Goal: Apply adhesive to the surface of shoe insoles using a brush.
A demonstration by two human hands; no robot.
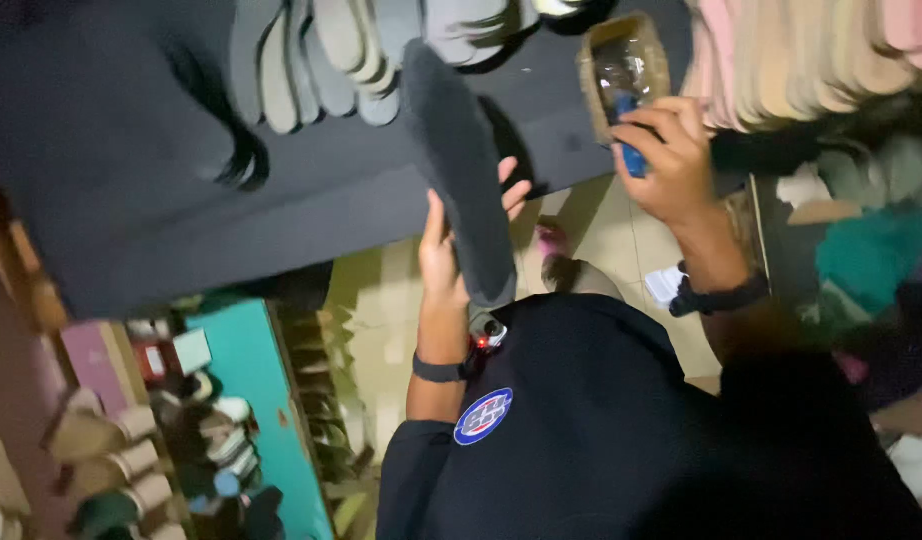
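Gripping a dark insole upright in the left hand just below the fanned insole stack, fingers wrapped round its lower end, while the right hand closes on a blue tool beside the basket, work apparently midway.

The person wore a dark navy shirt with a round blue-and-white badge, plus dark wristbands on both wrists.

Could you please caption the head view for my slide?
Left hand holds a dark insole; right hand grips a blue object by a basket.
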